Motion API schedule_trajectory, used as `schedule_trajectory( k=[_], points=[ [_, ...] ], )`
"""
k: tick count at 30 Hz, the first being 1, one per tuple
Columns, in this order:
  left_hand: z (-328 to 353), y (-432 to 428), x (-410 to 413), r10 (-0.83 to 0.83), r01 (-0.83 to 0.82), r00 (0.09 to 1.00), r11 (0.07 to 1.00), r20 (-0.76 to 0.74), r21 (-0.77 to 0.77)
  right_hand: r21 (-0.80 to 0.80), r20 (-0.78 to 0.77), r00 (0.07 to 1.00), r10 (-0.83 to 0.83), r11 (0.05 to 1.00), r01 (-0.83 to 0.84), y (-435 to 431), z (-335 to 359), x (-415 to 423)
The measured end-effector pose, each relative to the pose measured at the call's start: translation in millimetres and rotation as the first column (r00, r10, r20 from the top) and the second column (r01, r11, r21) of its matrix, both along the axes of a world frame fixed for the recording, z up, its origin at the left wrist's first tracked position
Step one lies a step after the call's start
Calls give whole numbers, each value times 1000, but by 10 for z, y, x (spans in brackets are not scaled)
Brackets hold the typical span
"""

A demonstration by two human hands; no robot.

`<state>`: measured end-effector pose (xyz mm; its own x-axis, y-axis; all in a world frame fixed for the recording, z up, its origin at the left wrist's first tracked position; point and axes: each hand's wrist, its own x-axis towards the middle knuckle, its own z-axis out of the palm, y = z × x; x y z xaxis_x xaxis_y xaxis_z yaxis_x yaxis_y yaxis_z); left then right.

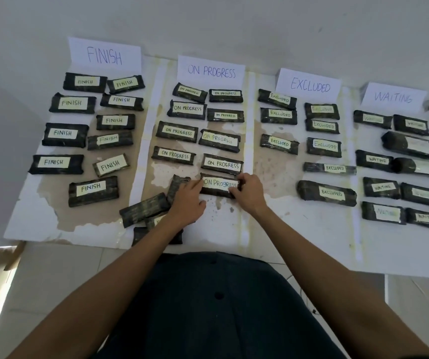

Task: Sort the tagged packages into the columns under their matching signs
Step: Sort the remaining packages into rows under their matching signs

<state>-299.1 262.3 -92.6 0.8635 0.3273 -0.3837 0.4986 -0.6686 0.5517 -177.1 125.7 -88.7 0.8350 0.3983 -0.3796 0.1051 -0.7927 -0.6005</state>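
Together our left hand and right hand pinch the ends of an ON PROGRESS package, squaring it below the ON PROGRESS sign, matching its tag.

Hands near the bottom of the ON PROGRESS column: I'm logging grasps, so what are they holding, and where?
The ON PROGRESS package, lying on the table: left hand at its left end, right hand at its right end.

Four signs, ten FINISH packages, nine ON PROGRESS packages, eight EXCLUDED packages.
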Motion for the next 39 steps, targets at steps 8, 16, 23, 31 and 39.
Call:
schedule_trajectory(
  k=[8,16,23,31,39],
  points=[
    [3,113,-83,184,-209,977,923,109,323,-45,70,993,95,995,-93,-25,-53,-18],
    [40,285,-22,119,-57,983,919,-137,390,31,91,983,162,986,-165,5,105,-46],
    [264,539,72,393,-382,915,916,89,-121,86,52,974,221,970,-225,99,320,8],
    [482,546,96,689,-559,725,570,-21,-602,200,-71,955,290,942,-271,355,489,-46],
    [535,250,178,835,-624,507,185,-213,-760,133,36,898,439,889,-439,420,522,-202]
  ],
)
